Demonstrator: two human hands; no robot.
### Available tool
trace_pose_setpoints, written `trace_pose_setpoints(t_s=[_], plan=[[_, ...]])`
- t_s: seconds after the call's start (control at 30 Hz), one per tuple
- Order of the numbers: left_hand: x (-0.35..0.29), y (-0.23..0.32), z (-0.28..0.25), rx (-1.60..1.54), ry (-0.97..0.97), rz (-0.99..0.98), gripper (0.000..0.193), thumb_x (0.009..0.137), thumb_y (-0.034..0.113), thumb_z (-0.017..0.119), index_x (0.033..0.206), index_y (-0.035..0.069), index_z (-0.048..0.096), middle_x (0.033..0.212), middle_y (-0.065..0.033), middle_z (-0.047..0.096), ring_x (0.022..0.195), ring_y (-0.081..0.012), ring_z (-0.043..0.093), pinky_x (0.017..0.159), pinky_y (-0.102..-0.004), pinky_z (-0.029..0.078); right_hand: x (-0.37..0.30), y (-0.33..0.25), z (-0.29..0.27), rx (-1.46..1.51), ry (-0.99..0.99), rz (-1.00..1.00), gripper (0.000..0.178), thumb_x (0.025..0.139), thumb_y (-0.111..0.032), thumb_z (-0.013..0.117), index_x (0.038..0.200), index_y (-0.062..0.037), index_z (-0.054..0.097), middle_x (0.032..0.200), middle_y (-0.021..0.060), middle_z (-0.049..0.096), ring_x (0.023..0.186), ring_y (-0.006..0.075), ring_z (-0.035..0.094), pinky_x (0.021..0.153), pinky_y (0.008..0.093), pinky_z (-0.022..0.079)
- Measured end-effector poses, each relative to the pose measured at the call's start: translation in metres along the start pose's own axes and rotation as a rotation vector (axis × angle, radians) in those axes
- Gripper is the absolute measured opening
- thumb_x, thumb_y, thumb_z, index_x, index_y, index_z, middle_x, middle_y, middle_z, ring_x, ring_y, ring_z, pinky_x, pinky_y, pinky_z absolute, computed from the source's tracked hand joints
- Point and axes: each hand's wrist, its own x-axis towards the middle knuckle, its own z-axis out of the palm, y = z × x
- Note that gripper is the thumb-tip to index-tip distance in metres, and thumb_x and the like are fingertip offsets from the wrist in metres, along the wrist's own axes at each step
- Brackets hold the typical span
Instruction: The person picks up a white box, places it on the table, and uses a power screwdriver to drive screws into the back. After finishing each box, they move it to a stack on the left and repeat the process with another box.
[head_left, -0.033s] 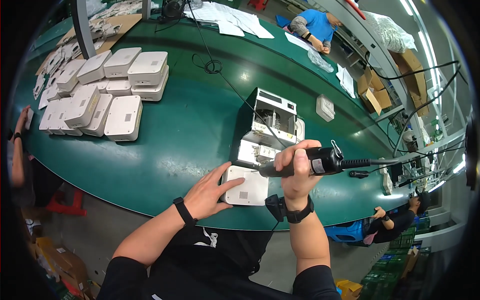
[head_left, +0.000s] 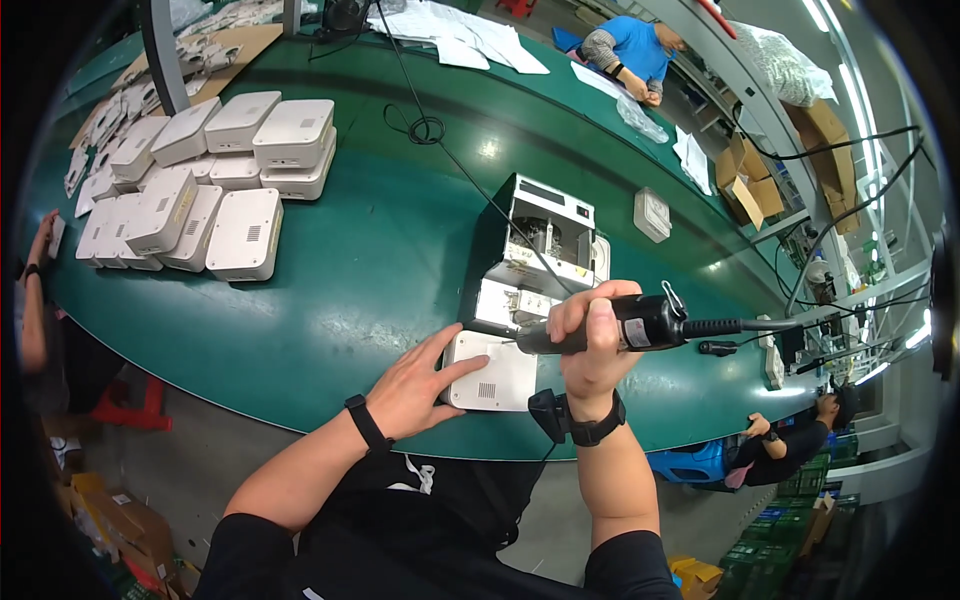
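A white plastic device housing [head_left: 510, 385] with rounded corners and a slotted vent lies on the green bench near its front edge. My left hand [head_left: 415, 388] holds its left end, fingers spread, one across the top and others at the edge. My right hand [head_left: 592, 345] is wrapped round a black corded electric screwdriver [head_left: 655, 322], held nearly level. Its thin tip points left over the housing's far edge; whether it touches a screw I cannot tell. Just beyond stands a black and white screw feeder [head_left: 540, 235] with an open front.
Several similar white housings [head_left: 245, 235] are stacked at the left, with loose white parts [head_left: 115, 120] behind them. A clear plastic box [head_left: 652, 214] stands right of the feeder. The screwdriver's cable runs right; a thin cord [head_left: 465, 170] hangs across the bench. Other people sit around.
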Motion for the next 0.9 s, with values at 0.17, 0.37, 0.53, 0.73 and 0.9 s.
trace_pose_setpoints(t_s=[0.17, 0.37, 0.53, 0.73, 0.9], plan=[[0.003, -0.004, 0.000, -0.027, 0.011, 0.006, 0.075, 0.070, 0.019, 0.084, 0.138, 0.024, 0.053, 0.148, -0.0216, 0.034, 0.131, -0.0401, 0.045, 0.106, -0.0458, 0.043, 0.005, 0.006, 0.001, 0.018, -0.019, 0.014, 0.018, 0.093, -0.018, 0.054, 0.098, -0.0040, 0.045, 0.064, 0.0089, 0.049, 0.052, 0.0174, 0.047, 0.051, 0.0340, 0.045], [0.001, -0.003, 0.002, -0.029, 0.021, 0.005, 0.074, 0.071, 0.018, 0.083, 0.138, 0.024, 0.053, 0.148, -0.0204, 0.035, 0.129, -0.0398, 0.047, 0.105, -0.0455, 0.044, 0.005, 0.011, -0.007, 0.079, 0.045, 0.017, 0.018, 0.094, -0.020, 0.054, 0.096, -0.0046, 0.045, 0.064, 0.0082, 0.048, 0.052, 0.0173, 0.047, 0.050, 0.0344, 0.044], [0.000, -0.003, 0.001, -0.023, 0.021, -0.003, 0.074, 0.070, 0.018, 0.083, 0.138, 0.025, 0.053, 0.148, -0.0192, 0.035, 0.129, -0.0389, 0.048, 0.104, -0.0454, 0.045, 0.007, 0.007, -0.003, 0.029, 0.042, 0.009, 0.015, 0.095, -0.019, 0.053, 0.095, -0.0053, 0.046, 0.064, 0.0075, 0.048, 0.051, 0.0174, 0.047, 0.050, 0.0350, 0.044], [-0.003, -0.004, 0.003, -0.004, 0.011, -0.008, 0.074, 0.070, 0.019, 0.084, 0.137, 0.026, 0.053, 0.148, -0.0181, 0.036, 0.128, -0.0382, 0.049, 0.104, -0.0454, 0.045, 0.024, -0.028, -0.008, 0.059, 0.065, -0.085, 0.013, 0.095, -0.017, 0.052, 0.095, -0.0049, 0.048, 0.064, 0.0067, 0.048, 0.051, 0.0175, 0.047, 0.050, 0.0345, 0.044], [-0.002, -0.001, 0.003, 0.004, 0.002, 0.000, 0.075, 0.070, 0.019, 0.084, 0.138, 0.026, 0.053, 0.147, -0.0177, 0.036, 0.128, -0.0380, 0.049, 0.104, -0.0453, 0.045, 0.034, -0.011, -0.006, 0.017, 0.069, -0.057, 0.015, 0.095, -0.019, 0.052, 0.095, -0.0046, 0.048, 0.065, 0.0067, 0.049, 0.051, 0.0171, 0.047, 0.051, 0.0342, 0.044]])
